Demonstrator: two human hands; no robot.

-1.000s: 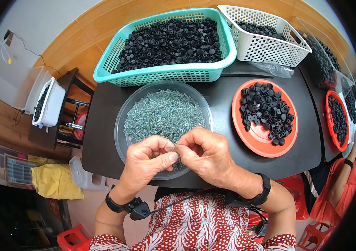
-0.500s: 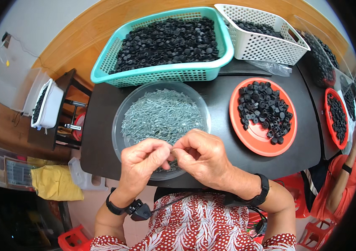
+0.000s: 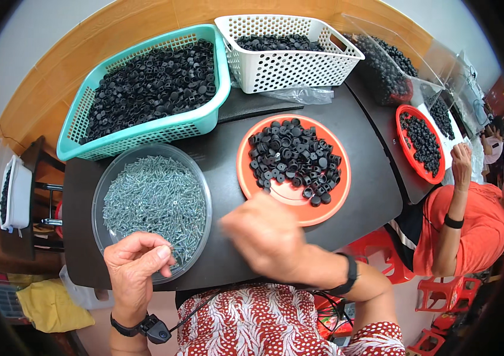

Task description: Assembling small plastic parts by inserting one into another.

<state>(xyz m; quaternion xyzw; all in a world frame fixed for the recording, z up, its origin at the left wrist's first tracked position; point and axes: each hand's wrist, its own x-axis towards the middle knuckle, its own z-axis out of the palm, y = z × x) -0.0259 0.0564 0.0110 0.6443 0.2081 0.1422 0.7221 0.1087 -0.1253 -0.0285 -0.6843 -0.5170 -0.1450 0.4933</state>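
Observation:
My left hand (image 3: 136, 261) is over the near rim of a round clear tub (image 3: 206, 219) filled with small silvery screws (image 3: 151, 202). Its thumb and fingers are pinched together, and whatever they hold is too hidden to name. Between the tub and an orange plate (image 3: 299, 216), my right hand (image 3: 267, 237) is smeared by motion, its fingers curled and unreadable. On the plate lies a heap of small black plastic caps (image 3: 290, 154); a light fleck shows on one of them.
Behind the tub stands a turquoise basket (image 3: 145, 133) of black caps, beside a white basket (image 3: 299, 71) holding more. Another person's arm (image 3: 453, 219) is at the right, near a red bowl (image 3: 439, 166) of black parts. A white bin (image 3: 18, 199) stands far left.
My hands, together over the tub before, have parted. The right has moved toward the orange plate; the left stays at the tub's near side. The whole view has swung right.

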